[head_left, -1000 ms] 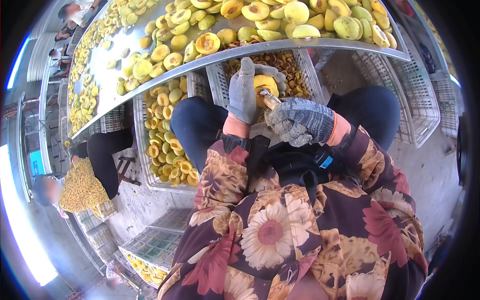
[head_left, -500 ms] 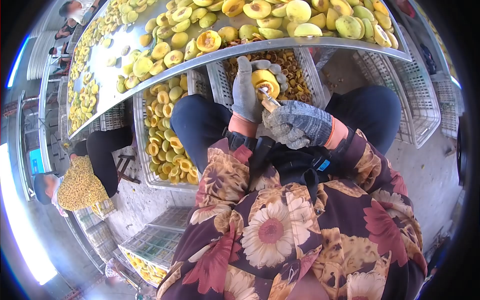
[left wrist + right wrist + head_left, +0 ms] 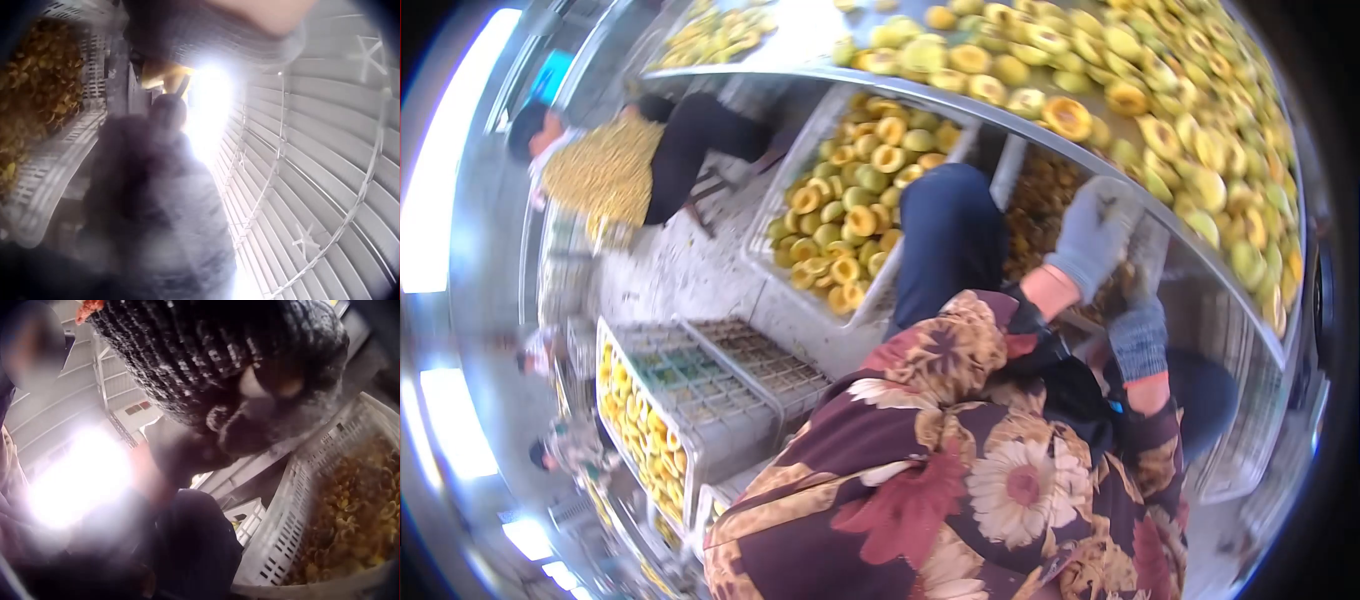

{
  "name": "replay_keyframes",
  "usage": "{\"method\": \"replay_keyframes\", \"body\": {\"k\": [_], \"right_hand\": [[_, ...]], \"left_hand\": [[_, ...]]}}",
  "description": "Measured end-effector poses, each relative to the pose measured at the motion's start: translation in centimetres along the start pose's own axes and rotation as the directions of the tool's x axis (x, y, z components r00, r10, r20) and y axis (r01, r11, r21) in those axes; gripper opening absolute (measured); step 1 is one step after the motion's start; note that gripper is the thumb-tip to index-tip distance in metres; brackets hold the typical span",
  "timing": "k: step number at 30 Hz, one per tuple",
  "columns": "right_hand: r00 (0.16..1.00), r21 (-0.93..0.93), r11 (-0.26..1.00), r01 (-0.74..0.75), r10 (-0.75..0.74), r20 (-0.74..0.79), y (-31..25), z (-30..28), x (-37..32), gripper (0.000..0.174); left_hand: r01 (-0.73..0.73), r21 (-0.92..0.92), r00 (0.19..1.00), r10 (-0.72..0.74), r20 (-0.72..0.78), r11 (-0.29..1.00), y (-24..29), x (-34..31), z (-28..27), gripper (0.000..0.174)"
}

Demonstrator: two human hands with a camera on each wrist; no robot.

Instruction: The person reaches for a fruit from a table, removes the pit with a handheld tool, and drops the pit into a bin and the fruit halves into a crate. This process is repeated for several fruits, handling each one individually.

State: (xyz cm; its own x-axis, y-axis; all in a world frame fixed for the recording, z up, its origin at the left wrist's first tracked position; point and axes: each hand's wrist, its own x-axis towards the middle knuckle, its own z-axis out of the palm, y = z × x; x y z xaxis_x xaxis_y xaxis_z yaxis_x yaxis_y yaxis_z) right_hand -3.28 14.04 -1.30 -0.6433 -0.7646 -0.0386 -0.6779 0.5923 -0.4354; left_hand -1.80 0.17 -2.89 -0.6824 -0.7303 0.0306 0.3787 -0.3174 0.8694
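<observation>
My left hand (image 3: 1092,240), in a grey glove, is blurred above the crate of pits in the head view. It holds a yellow peach half (image 3: 156,74), mostly covered by the glove from above. Just below it, my right hand (image 3: 1140,335), in a darker knitted glove, grips a small pitting knife (image 3: 182,86). The knife's thin tip reaches the peach in the left wrist view. The pale end of its handle (image 3: 252,384) shows within the curled fingers in the right wrist view.
A metal table (image 3: 840,72) heaped with peach halves runs across the front. A crate of brown pits (image 3: 269,562) stands under its edge. Left of my knee is a crate of peach halves (image 3: 765,245). More stacked crates (image 3: 740,370) and a seated person (image 3: 605,165) are farther left.
The head view has swung left, so table, crates and hands sit farther right in it. The peach half, plainly visible between the hands before, is now hidden from above.
</observation>
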Motion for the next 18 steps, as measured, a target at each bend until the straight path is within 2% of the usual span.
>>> {"method": "replay_keyframes", "body": {"k": [1,2,3,4,5,6,7,8,9,10,11,12,13,14,16,17,18], "right_hand": [[0.993,-0.015,0.993,-0.114,0.114,0.021,0.0,-0.2,0.0,0.030],[0.983,-0.029,0.984,-0.177,0.178,0.037,0.3,-0.4,-0.5,0.032],[0.969,-0.045,0.970,-0.238,0.240,0.054,0.7,-0.5,-0.8,0.033],[0.971,-0.046,0.972,-0.231,0.233,0.051,1.0,-0.6,-0.8,0.035],[0.971,-0.044,0.973,-0.228,0.230,0.058,2.2,-0.8,-0.5,0.036],[0.977,-0.062,0.979,-0.196,0.200,0.069,3.0,-0.7,-0.6,0.038],[0.982,-0.078,0.983,-0.165,0.171,0.084,3.8,-0.6,-0.8,0.041],[0.985,-0.092,0.987,-0.135,0.144,0.099,4.2,-0.2,-0.7,0.043],[0.973,-0.120,0.979,-0.163,0.180,0.148,3.0,-0.6,-0.7,0.040],[0.965,-0.134,0.976,-0.170,0.193,0.179,2.5,-0.6,-0.8,0.040],[0.955,-0.150,0.972,-0.180,0.209,0.209,2.1,-0.5,-1.0,0.040],[0.943,-0.169,0.967,-0.193,0.230,0.241,2.0,-0.3,-1.1,0.041],[0.897,-0.181,0.942,-0.282,0.326,0.299,1.7,0.0,-0.8,0.041],[0.900,-0.173,0.949,-0.263,0.306,0.312,2.0,0.5,-0.7,0.041],[0.907,-0.155,0.960,-0.235,0.274,0.320,2.5,1.3,-0.7,0.041],[0.854,-0.206,0.930,-0.304,0.361,0.373,1.5,1.0,0.1,0.042],[0.860,-0.206,0.938,-0.279,0.339,0.381,2.0,1.5,0.5,0.042]], "left_hand": [[-0.225,0.212,0.972,0.233,-0.015,0.951,2.4,0.2,-0.2,0.020],[-0.396,0.409,0.904,0.428,0.015,0.822,4.4,0.1,-0.7,0.023],[-0.385,0.432,0.907,0.422,0.011,0.816,5.5,0.5,-1.5,0.025],[-0.381,0.450,0.907,0.420,0.015,0.807,7.2,1.5,-2.4,0.028],[-0.113,0.112,0.992,0.119,-0.052,0.987,8.5,2.5,-3.0,0.029],[0.026,-0.047,0.997,-0.029,-0.077,0.999,12.6,2.6,-4.1,0.029],[-0.032,-0.076,0.995,0.025,-0.092,0.997,14.3,3.0,-6.4,0.030],[-0.059,-0.184,0.992,0.038,-0.120,0.981,15.0,3.9,-9.4,0.035],[-0.044,-0.122,0.990,0.027,-0.141,0.992,16.4,4.5,-12.9,0.037],[-0.069,0.020,0.964,0.072,-0.255,0.997,17.0,5.0,-16.4,0.037],[-0.026,0.104,0.915,0.066,-0.398,0.994,17.2,6.0,-20.4,0.035],[0.041,0.351,0.855,0.149,-0.497,0.936,16.8,6.9,-24.5,0.037],[0.104,0.618,0.819,0.286,-0.498,0.779,16.0,8.0,-30.1,0.035],[0.195,0.794,0.777,0.403,-0.483,0.576,15.1,8.8,-35.1,0.035],[0.517,0.829,0.801,0.220,-0.557,0.214,17.5,9.1,-38.0,0.041],[0.527,0.848,0.811,0.266,-0.521,0.054,17.0,10.0,-41.5,0.044],[0.529,0.842,0.824,0.304,-0.479,-0.107,16.0,10.6,-44.8,0.047]]}}
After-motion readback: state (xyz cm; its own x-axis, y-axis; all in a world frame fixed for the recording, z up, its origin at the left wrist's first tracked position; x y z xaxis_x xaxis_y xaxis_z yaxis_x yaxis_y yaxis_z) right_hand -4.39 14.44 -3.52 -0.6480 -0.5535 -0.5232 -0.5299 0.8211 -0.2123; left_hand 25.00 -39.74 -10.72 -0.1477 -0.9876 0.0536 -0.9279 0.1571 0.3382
